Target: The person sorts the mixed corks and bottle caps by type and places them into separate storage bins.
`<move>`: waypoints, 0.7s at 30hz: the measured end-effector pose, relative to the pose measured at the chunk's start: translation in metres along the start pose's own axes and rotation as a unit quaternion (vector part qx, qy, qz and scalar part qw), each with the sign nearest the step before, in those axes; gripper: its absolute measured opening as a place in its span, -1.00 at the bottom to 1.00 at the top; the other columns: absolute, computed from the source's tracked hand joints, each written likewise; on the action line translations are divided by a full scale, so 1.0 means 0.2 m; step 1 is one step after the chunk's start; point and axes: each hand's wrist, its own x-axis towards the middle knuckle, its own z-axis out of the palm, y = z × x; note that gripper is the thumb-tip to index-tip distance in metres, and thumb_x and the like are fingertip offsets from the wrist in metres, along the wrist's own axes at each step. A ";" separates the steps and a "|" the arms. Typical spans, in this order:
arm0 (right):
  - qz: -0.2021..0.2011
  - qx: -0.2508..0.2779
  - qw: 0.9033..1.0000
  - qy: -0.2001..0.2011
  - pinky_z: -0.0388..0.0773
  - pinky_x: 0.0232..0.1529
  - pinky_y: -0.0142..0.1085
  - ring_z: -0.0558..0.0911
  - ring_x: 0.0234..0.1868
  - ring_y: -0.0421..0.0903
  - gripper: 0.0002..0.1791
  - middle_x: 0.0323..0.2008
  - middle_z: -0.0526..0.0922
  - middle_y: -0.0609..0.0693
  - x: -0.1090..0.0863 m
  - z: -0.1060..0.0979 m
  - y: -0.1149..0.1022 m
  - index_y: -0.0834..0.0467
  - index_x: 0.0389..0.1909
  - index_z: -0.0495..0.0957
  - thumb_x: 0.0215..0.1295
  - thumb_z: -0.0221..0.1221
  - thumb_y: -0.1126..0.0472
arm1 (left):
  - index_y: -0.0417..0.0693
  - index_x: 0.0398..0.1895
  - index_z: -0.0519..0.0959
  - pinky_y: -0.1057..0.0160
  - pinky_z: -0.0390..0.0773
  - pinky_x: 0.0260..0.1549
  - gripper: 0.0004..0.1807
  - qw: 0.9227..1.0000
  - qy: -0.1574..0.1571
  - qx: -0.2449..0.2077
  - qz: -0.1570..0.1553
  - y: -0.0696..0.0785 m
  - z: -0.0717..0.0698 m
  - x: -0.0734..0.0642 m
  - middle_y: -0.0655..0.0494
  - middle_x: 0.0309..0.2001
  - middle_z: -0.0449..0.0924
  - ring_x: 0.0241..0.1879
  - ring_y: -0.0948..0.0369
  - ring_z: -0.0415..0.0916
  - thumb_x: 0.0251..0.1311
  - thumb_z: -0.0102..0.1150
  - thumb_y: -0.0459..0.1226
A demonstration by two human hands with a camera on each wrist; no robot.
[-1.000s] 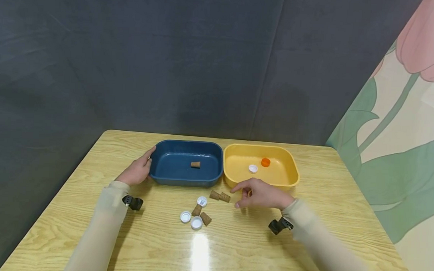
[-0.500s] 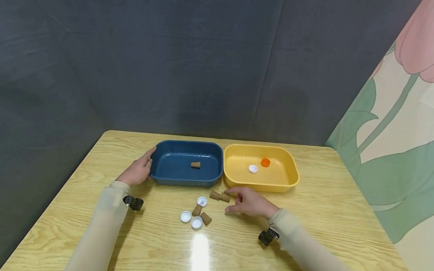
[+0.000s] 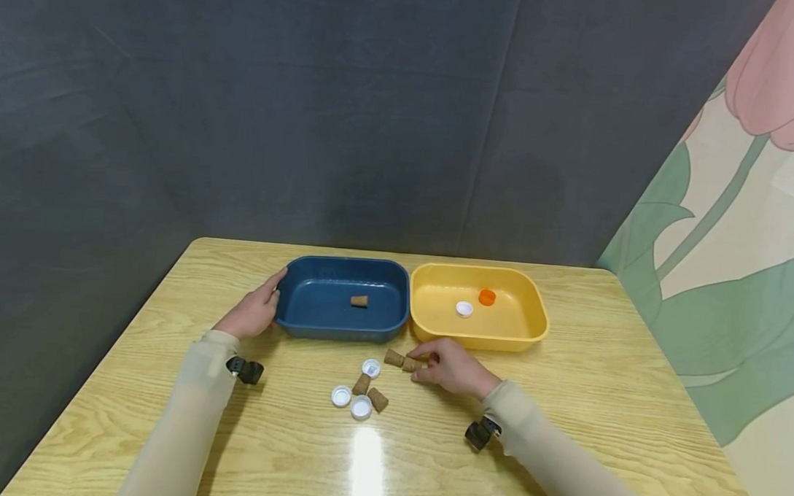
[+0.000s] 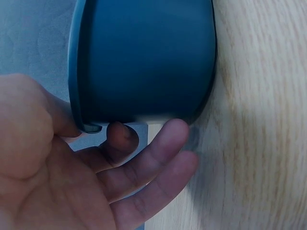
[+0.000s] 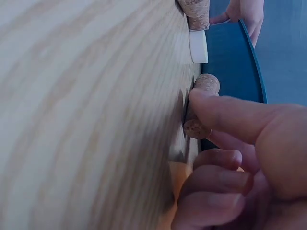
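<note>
One wood-grain table [image 3: 285,448], corks [image 3: 394,357], dark backdrop [image 3: 323,114]

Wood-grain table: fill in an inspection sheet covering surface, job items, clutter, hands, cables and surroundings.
Surface: pale wood-grain table, bright glare streak near the front.
Job's things: rectangular blue plastic bin holding one brown cork; rectangular yellow plastic bin holding one round white plastic cap and one round orange plastic cap; four loose brown corks and three loose white caps on the table.
Clutter: nothing seen.
Left hand: grips the blue bin's left end.
Right hand: pinches the rightmost loose cork.
Cables: nothing seen.
Surroundings: dark grey fabric behind; pink-and-green floral wall at right.
</note>
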 end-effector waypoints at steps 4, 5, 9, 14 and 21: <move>-0.007 0.013 1.000 0.002 0.24 -0.55 -0.45 0.33 -0.62 -0.29 -0.71 -0.66 0.38 -0.15 0.00 0.01 0.00 0.24 -0.03 0.72 0.21 0.37 0.28 | -0.07 0.63 -0.22 0.17 0.45 -0.38 -0.40 1.000 0.000 0.000 -0.003 0.00 0.00 0.00 -0.41 0.19 0.35 -0.43 0.01 0.51 0.61 -0.51 -0.27; -0.009 0.014 1.000 0.002 0.24 -0.54 -0.45 0.33 -0.61 -0.29 -0.71 -0.65 0.38 -0.15 0.00 0.01 0.00 0.24 -0.04 0.73 0.22 0.37 0.29 | -0.08 0.63 -0.22 0.17 0.45 -0.38 -0.40 1.000 0.000 0.001 -0.002 0.00 0.00 0.00 -0.41 0.17 0.36 -0.43 0.01 0.51 0.61 -0.51 -0.27; -0.017 0.015 1.000 0.002 0.24 -0.54 -0.45 0.33 -0.60 -0.31 -0.73 -0.63 0.42 -0.14 0.00 0.01 0.01 0.24 -0.05 0.73 0.23 0.36 0.30 | -0.07 0.63 -0.22 0.17 0.45 -0.38 -0.40 1.000 0.000 0.000 -0.005 -0.01 0.00 0.01 -0.41 0.19 0.35 -0.43 0.01 0.51 0.61 -0.52 -0.27; -0.024 0.035 0.999 -0.003 0.23 -0.56 -0.46 0.32 -0.62 -0.32 -0.74 -0.64 0.42 -0.13 -0.02 0.01 0.00 0.24 -0.04 0.73 0.27 0.34 0.29 | -0.06 0.64 -0.22 0.17 0.45 -0.38 -0.40 1.000 -0.002 -0.002 -0.005 -0.02 0.01 0.01 -0.44 0.31 0.24 -0.44 0.02 0.51 0.60 -0.52 -0.28; -0.015 0.068 0.998 -0.006 0.22 -0.59 -0.46 0.32 -0.64 -0.29 -0.71 -0.65 0.40 -0.14 -0.03 -0.01 -0.03 0.21 0.03 0.71 0.32 0.31 0.25 | -0.03 0.64 -0.22 0.16 0.47 -0.37 -0.40 1.000 0.001 -0.001 -0.006 -0.03 0.00 0.02 -0.44 0.28 0.29 -0.42 0.04 0.52 0.60 -0.51 -0.28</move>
